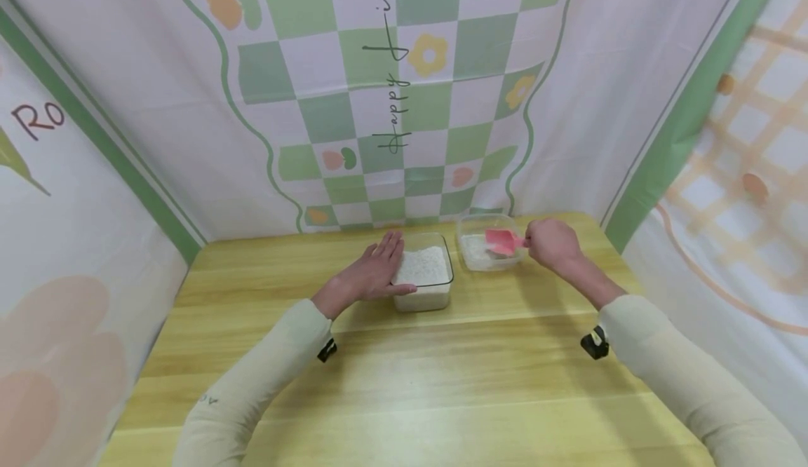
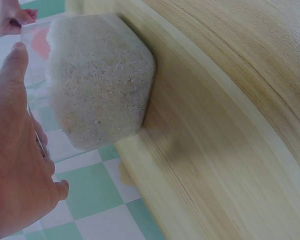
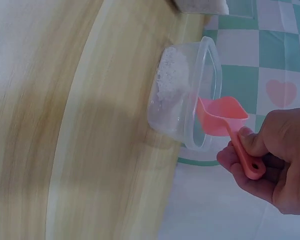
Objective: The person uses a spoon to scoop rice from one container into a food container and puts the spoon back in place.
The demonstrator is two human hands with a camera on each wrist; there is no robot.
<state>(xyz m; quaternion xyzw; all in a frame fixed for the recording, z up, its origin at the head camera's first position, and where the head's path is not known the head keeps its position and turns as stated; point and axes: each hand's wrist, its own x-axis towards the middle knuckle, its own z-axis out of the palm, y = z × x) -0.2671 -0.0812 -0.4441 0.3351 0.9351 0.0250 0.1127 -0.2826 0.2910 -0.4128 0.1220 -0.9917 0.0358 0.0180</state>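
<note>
My right hand [image 1: 555,244] grips the handle of a pink scoop [image 1: 502,241]. The scoop is over the rim of a clear plastic tub [image 3: 176,120], which holds some white rice [image 3: 171,75] low inside. To the left of the tub stands a clear square container [image 1: 421,303], filled well up with rice [image 2: 100,75]. My left hand [image 1: 377,271] rests against this container's left side, its fingers straight and the thumb stretched along the near rim. In the right wrist view, the thumb and curled fingers hold the scoop's handle.
Both containers stand near the back edge of a wooden table [image 1: 404,383]. Right behind it hangs a green-and-white checked cloth [image 1: 372,116] with printed lettering. More printed cloth [image 1: 726,242] hangs on the right side, and another [image 1: 69,242] on the left.
</note>
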